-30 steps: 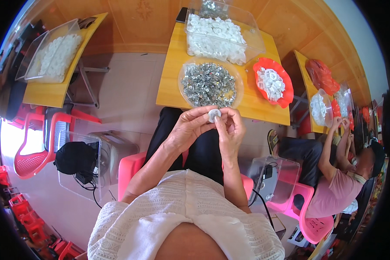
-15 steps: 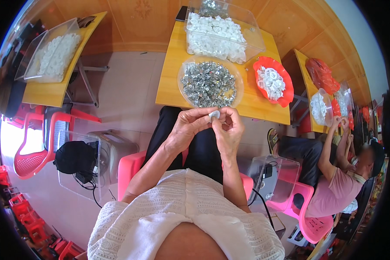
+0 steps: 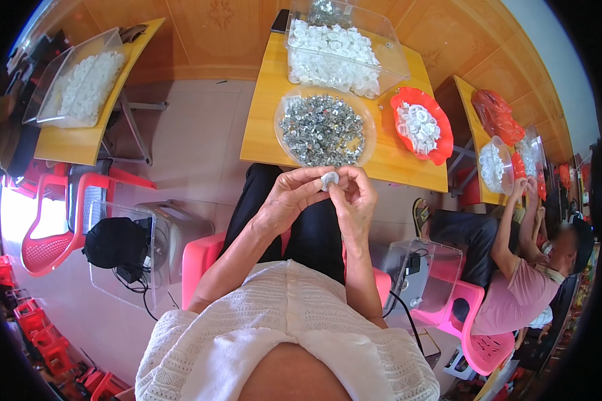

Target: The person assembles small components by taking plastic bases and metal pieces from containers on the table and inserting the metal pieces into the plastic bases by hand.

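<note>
White round plastic part (image 3: 330, 180) is the item under handling, found between the fingertips of both hands, over the lap and just off the near edge of the yellow wooden table (image 3: 261, 123). Its outline reads as roughly circular, its colour as matt white with a greyish cast on the upward face. It is small enough to sit among the fingertips, which cover part of its edge. Finer markings, and whether any metal sits in it, are too small to tell.

The left hand (image 3: 289, 198) is narrowed to a pinch, thumb and fingers gripping the part on its left side. The right hand (image 3: 354, 204) is likewise closed to a narrow grip, the thumb against the lower edge and the forefinger curled at the right side.

On the table, nearest the hands, stands a clear round basin (image 3: 370, 130) holding a heap of small silvery metal pieces (image 3: 320, 127), a few of them with a yellowish tint. Behind it stands a clear rectangular box (image 3: 393, 61) with a deep pile of white plastic pieces (image 3: 331, 57). To the right lies a red scalloped dish (image 3: 443, 119) with a smaller heap of white ring-like pieces (image 3: 418, 129). At a table on the right, a seated co-worker in a pink top (image 3: 515, 304) has both hands raised near a clear tub (image 3: 510, 175).
</note>
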Tool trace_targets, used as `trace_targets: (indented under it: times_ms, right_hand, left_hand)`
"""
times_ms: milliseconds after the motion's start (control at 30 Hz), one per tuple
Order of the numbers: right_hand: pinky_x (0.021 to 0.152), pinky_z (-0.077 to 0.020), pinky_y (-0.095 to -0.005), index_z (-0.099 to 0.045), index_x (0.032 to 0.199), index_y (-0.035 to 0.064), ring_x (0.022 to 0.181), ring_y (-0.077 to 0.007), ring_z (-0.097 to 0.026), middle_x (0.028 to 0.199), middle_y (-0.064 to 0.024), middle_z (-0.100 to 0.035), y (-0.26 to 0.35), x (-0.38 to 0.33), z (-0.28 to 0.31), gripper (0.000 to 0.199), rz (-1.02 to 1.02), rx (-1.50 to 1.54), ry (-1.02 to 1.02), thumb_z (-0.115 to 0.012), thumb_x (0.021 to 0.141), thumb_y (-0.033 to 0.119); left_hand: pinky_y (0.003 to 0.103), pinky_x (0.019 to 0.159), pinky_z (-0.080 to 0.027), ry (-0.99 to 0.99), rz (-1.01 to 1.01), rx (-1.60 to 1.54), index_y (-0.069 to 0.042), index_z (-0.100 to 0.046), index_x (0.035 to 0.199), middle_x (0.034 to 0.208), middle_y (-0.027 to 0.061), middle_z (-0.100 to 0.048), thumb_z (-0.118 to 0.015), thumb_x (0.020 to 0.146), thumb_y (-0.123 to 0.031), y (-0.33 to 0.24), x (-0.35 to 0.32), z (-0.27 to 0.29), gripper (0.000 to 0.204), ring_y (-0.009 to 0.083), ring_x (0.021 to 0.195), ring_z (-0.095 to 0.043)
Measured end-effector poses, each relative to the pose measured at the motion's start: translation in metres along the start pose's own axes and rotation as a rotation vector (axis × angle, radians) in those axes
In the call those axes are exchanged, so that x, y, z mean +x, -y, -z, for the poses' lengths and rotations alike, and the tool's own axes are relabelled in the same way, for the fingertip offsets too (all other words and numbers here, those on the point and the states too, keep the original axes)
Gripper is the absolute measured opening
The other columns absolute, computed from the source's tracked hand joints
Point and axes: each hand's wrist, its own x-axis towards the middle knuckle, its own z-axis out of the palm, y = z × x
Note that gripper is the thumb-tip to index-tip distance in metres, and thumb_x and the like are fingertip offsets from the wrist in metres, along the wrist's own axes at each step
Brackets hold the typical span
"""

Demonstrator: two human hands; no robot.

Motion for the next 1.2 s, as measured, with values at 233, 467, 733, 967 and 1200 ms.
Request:
trace_targets:
  times_ms: [233, 467, 733, 967, 1200]
  right_hand:
    - [0.057, -0.045, -0.0162, -0.054, 0.087, 0.0026, 0.065, -0.0023, -0.052, 0.075, 0.0021, -0.054, 0.001, 0.0, -0.001, 0.017, -0.009, -0.034, -0.003, -0.062, 0.074, -0.005]
    - [0.053, -0.0431, -0.0156, -0.054, 0.086, 0.0031, 0.063, -0.0017, -0.051, 0.073, 0.0031, -0.054, 0.0, -0.001, -0.001, 0.016, -0.059, -0.084, -0.012, -0.063, 0.074, -0.004]
    - [0.052, -0.0428, -0.016, -0.054, 0.085, 0.0029, 0.062, -0.0018, -0.051, 0.071, 0.0031, -0.053, -0.006, -0.002, -0.004, 0.017, -0.042, -0.114, -0.056, -0.062, 0.072, -0.005]
    - [0.057, -0.0436, -0.017, -0.057, 0.09, 0.0002, 0.066, -0.0041, -0.052, 0.077, 0.0011, -0.053, -0.01, -0.001, 0.002, 0.014, 0.005, -0.03, 0.007, -0.061, 0.076, -0.003]
    - [0.058, -0.0432, -0.0172, -0.059, 0.092, -0.0006, 0.068, -0.0046, -0.053, 0.082, -0.0006, -0.055, -0.008, -0.001, 0.007, 0.012, -0.003, -0.04, -0.005, -0.059, 0.08, 0.001]
  left_hand:
    - [0.035, 0.09, -0.047, -0.005, -0.001, 0.022, -0.001, -0.056, 0.112, 0.108, 0.0115, -0.059, -0.052, 0.087, -0.008, 0.0, 0.0, 0.001, 0.026, 0.0202, 0.1, -0.057]
    - [0.035, 0.09, -0.046, -0.017, -0.025, 0.156, -0.002, -0.058, 0.109, 0.106, 0.0119, -0.06, -0.054, 0.086, -0.009, -0.002, -0.002, -0.001, 0.025, 0.02, 0.1, -0.057]
    - [0.034, 0.09, -0.045, -0.002, -0.032, 0.233, 0.0, -0.057, 0.11, 0.106, 0.0115, -0.06, -0.055, 0.086, -0.009, -0.003, -0.001, 0.001, 0.026, 0.019, 0.099, -0.057]
    - [0.035, 0.09, -0.046, -0.022, 0.011, 0.051, 0.0, -0.056, 0.112, 0.108, 0.0114, -0.059, -0.053, 0.087, -0.01, 0.0, 0.0, 0.006, 0.026, 0.02, 0.1, -0.057]
    - [0.034, 0.089, -0.047, -0.054, 0.083, -0.051, 0.001, -0.054, 0.113, 0.107, 0.0104, -0.058, -0.051, 0.088, -0.01, 0.002, 0.004, 0.004, 0.027, 0.0184, 0.099, -0.057]
